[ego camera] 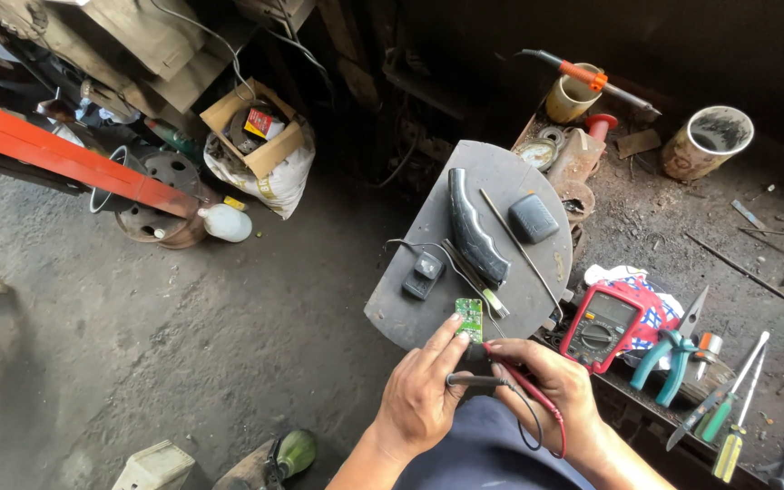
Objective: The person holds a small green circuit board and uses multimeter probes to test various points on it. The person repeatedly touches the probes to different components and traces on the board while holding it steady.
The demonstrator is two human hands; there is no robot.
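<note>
Rough concrete floor (138,336), cluttered dim workshop. A round grey metal plate (428,318) serves as bench; on it I see a curved black handle (474,227), a small black module (424,275) and a dark pad (533,218). My left hand (419,399) pinches a small green circuit board (470,319) at the plate's near edge, black probe (475,382) held too. Right hand (546,381) grips the red probe (519,381). Red multimeter (602,325) sits right, near teal pliers (669,356).

Small green circuit board (470,319). Red-cased multimeter (602,325), grey display. One red test probe (519,379), one black test probe (474,381). Teal-handled pliers (669,356). Green-handled screwdriver (730,452). Dark grey round metal surface (428,227). Orange-red steel beam (56,150).
</note>
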